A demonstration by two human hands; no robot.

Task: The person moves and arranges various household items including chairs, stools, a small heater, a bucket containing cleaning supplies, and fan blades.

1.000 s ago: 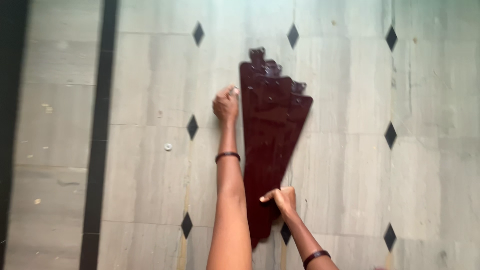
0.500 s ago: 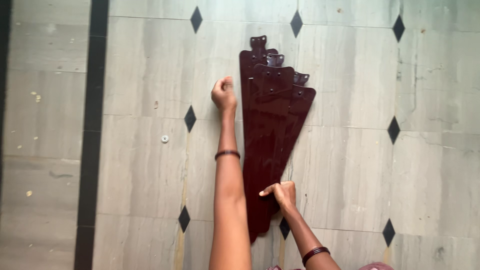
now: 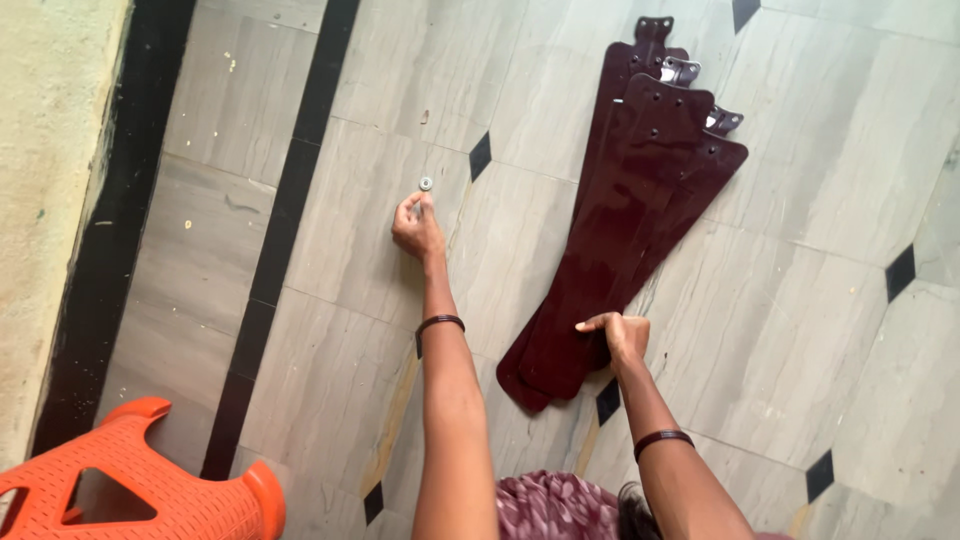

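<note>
Now the left hand (image 3: 416,226) is stretched out over the floor (image 3: 800,310), fingertips pinched together just below a small washer (image 3: 426,184). That grip looks nearly closed, and whether it touches the washer I cannot tell; the washer lies on the grey tile right at the fingertips, well to the left of the blades (image 3: 630,210).

Over on the right, the right hand (image 3: 622,335) sits at the near end of the blades, fingers curled over the edge of the top one, a closed grip on it. The blades are dark maroon and glossy, stacked and fanned out, narrow ends near the right hand, wide ends spreading away with metal brackets showing at the far tips.

Both wrists carry a dark band, one on the left wrist (image 3: 437,323), one on the right (image 3: 662,438).

Far left of the blades, an orange plastic stool (image 3: 140,490) pokes into the lower corner, beside a black strip (image 3: 280,230) that runs across the floor. Small black diamonds mark the tile corners around the blades. No container shows anywhere.
</note>
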